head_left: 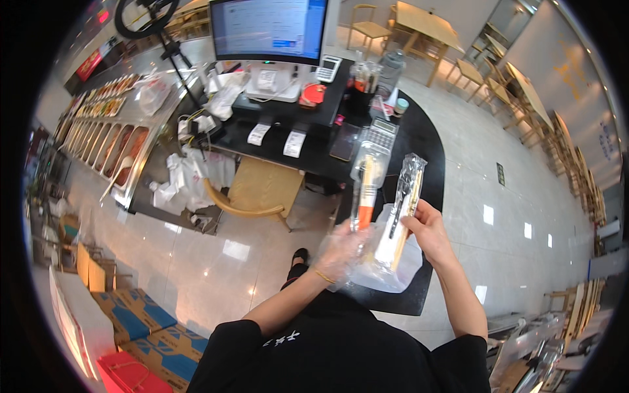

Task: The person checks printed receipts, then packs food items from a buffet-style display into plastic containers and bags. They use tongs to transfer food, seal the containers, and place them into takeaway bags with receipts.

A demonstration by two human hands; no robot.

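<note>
My left hand [346, 245], in a clear plastic glove, is closed on a wrapped cutlery packet [364, 211] with an orange and white part. My bare right hand [429, 227] pinches a second clear-wrapped cutlery packet [400, 216], which shows a black utensil and light wooden sticks. Below both packets lies a translucent white plastic bag [403, 275] on the black counter. Just beyond my left hand's packet is a clear plastic container [372, 154], partly hidden by it, beside a calculator [383, 132].
A dark phone [345, 142], two printed receipts [295, 143] and a monitor [268, 29] stand or lie on the black counter [432, 132]. A wooden chair [265, 184] is tucked at its edge. Metal food trays [113, 147] are at the left, flattened cartons [147, 324] at the lower left.
</note>
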